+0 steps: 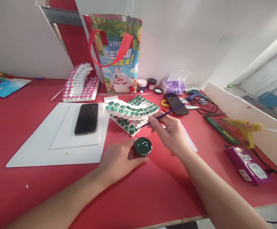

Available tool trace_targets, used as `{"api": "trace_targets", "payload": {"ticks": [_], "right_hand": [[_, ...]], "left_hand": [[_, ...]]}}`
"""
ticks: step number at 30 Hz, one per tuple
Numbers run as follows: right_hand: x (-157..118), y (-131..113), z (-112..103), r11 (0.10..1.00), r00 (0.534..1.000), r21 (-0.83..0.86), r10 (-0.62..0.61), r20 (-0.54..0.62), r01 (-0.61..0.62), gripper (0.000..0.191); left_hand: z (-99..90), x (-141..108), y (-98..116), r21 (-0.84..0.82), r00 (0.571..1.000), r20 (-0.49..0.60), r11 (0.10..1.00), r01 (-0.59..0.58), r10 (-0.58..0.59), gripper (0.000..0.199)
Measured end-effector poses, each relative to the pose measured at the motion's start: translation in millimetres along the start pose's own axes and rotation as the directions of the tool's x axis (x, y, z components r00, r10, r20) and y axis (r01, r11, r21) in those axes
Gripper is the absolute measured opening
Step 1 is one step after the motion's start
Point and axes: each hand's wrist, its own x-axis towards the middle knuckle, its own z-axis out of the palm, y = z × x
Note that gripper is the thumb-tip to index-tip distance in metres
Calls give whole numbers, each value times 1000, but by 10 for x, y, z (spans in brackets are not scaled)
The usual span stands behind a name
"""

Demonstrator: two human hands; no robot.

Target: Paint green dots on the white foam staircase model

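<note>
A paint pot is clasped by the left hand. A brush is pinched by the right hand near rosettes.

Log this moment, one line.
left hand: holds round pot of green paint; right hand: holds slim purple paintbrush; tip: at green-rosetted white structure

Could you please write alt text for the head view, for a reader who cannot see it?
A person's right hand holds a thin brush at a green-studded white piece, while the left hand grips a small pot of dark green paint. A colourful bag stands behind on the red table.
</note>
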Motion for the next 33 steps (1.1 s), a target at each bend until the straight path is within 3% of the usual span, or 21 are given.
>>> {"api": "trace_targets", "payload": {"ticks": [33], "right_hand": [[11, 74, 31, 1000, 999, -1, -22, -35, 21, 27]], "left_hand": [[17, 10, 2, -8, 1000, -3, 1000, 11, -11, 45]]}}
